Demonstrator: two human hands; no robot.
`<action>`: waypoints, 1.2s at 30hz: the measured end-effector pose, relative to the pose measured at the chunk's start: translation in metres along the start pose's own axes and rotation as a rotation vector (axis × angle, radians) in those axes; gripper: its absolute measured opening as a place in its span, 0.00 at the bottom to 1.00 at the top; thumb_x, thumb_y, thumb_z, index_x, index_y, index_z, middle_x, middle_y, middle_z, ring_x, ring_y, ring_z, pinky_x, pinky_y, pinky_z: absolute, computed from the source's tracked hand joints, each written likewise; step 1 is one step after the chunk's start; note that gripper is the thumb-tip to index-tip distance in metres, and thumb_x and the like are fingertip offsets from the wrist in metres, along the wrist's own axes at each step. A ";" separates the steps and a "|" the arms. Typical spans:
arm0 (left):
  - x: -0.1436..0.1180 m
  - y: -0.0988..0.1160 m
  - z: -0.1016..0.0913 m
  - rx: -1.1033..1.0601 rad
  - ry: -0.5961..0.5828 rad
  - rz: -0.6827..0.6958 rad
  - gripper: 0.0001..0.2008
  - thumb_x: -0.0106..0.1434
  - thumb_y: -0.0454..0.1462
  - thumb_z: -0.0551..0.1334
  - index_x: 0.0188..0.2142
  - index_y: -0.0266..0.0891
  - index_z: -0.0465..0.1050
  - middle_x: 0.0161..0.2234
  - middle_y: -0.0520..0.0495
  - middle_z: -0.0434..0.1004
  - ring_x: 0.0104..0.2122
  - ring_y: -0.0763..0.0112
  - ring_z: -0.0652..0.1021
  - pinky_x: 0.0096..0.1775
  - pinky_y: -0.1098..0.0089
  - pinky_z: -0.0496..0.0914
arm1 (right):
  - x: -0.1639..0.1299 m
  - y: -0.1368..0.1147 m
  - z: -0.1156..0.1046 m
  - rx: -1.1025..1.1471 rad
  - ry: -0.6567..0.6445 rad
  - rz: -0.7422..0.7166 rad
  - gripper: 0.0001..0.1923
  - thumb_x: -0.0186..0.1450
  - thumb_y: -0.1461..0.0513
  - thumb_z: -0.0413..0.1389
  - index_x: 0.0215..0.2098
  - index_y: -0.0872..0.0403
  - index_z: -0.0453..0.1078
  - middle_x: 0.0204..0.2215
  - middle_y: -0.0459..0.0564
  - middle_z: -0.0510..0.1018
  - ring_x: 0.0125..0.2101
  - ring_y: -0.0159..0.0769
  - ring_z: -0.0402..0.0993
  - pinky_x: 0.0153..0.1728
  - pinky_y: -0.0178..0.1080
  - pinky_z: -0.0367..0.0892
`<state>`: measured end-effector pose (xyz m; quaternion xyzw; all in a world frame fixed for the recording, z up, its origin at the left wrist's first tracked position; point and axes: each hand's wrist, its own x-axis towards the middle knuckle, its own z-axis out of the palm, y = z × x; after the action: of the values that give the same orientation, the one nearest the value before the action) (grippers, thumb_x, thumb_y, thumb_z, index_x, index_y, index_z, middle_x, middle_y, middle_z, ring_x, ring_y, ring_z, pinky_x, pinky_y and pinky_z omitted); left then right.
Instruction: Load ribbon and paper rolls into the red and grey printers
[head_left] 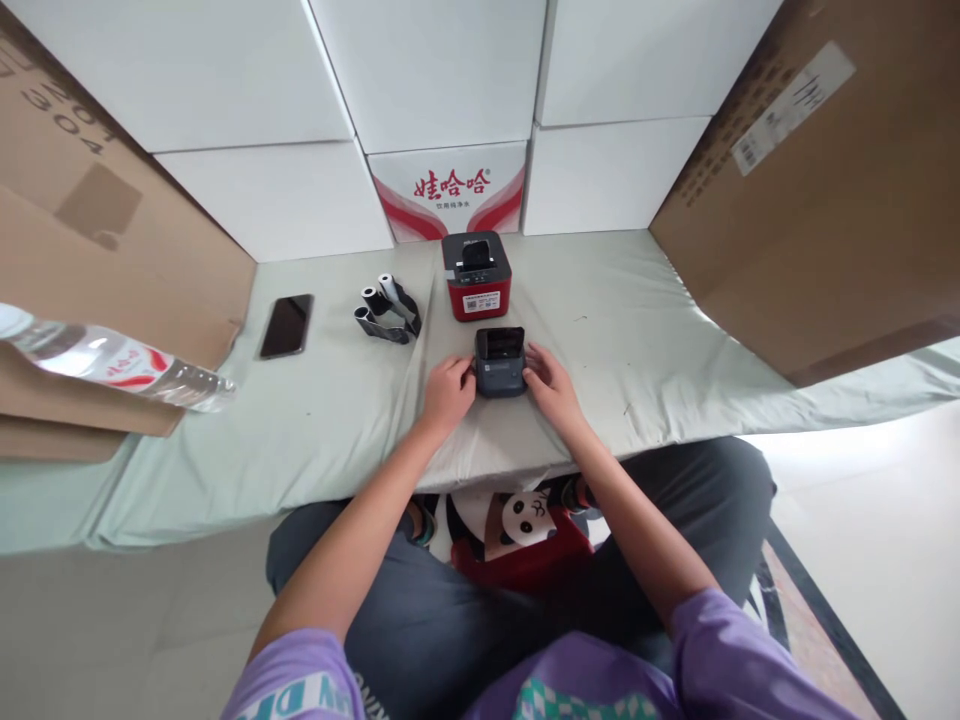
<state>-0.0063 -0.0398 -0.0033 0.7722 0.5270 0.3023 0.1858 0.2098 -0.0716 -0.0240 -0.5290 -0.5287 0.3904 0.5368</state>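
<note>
A small dark label printer [500, 376] sits on the cloth-covered table in front of me, its dark lid [501, 343] tilted up at the back. My left hand [449, 390] grips its left side with curled fingers. On the opposite side, my right hand [551, 382] holds the right edge, thumb and fingers against the casing. Just behind stands a red and black receipt printer [478, 277] with a white sticker on its front. Several rolls of paper [386, 305], partly unwound and black on one face, lie to the left.
A phone [286, 326] lies farther left, near a water bottle [120, 360] on its side. Brown cartons [832, 200] flank the table at both ends. White boxes [450, 190] form a wall at the back. The pale green cloth [330, 430] is wrinkled.
</note>
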 end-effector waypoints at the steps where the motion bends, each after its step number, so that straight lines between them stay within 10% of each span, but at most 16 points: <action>1: -0.001 0.001 0.001 -0.010 0.029 -0.005 0.22 0.70 0.32 0.55 0.61 0.34 0.76 0.51 0.35 0.80 0.51 0.56 0.80 0.58 0.57 0.73 | 0.001 -0.002 0.002 -0.015 0.008 -0.010 0.29 0.67 0.50 0.58 0.64 0.48 0.69 0.63 0.58 0.77 0.62 0.48 0.75 0.67 0.56 0.67; 11: 0.059 -0.008 0.012 -0.616 -0.119 -0.289 0.25 0.71 0.38 0.59 0.66 0.41 0.71 0.67 0.42 0.74 0.67 0.58 0.73 0.71 0.54 0.61 | 0.084 -0.008 -0.002 0.066 -0.196 0.053 0.25 0.61 0.47 0.63 0.51 0.51 0.78 0.54 0.55 0.84 0.58 0.49 0.78 0.65 0.56 0.68; 19: 0.057 -0.018 0.004 -0.771 -0.247 -0.270 0.33 0.69 0.38 0.64 0.72 0.39 0.62 0.73 0.37 0.63 0.72 0.57 0.67 0.72 0.54 0.59 | 0.086 -0.005 -0.007 0.145 -0.289 0.063 0.24 0.58 0.54 0.68 0.51 0.49 0.75 0.54 0.53 0.83 0.60 0.47 0.77 0.67 0.54 0.66; 24: 0.058 -0.019 0.012 -0.730 -0.198 -0.224 0.32 0.69 0.40 0.65 0.70 0.40 0.64 0.71 0.38 0.66 0.71 0.56 0.68 0.71 0.53 0.61 | 0.084 -0.009 -0.005 0.098 -0.317 0.148 0.28 0.59 0.53 0.66 0.57 0.47 0.71 0.57 0.53 0.82 0.53 0.46 0.80 0.50 0.49 0.78; 36: 0.003 -0.006 0.001 -0.343 -0.042 -0.081 0.27 0.74 0.42 0.57 0.70 0.39 0.65 0.71 0.37 0.66 0.71 0.57 0.68 0.72 0.51 0.60 | 0.050 -0.003 0.013 -0.099 0.101 -0.025 0.25 0.62 0.44 0.60 0.50 0.50 0.72 0.48 0.56 0.83 0.49 0.46 0.80 0.54 0.51 0.75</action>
<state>-0.0091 -0.0342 -0.0070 0.7135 0.4944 0.3638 0.3380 0.2034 -0.0210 -0.0148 -0.5671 -0.5264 0.3299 0.5407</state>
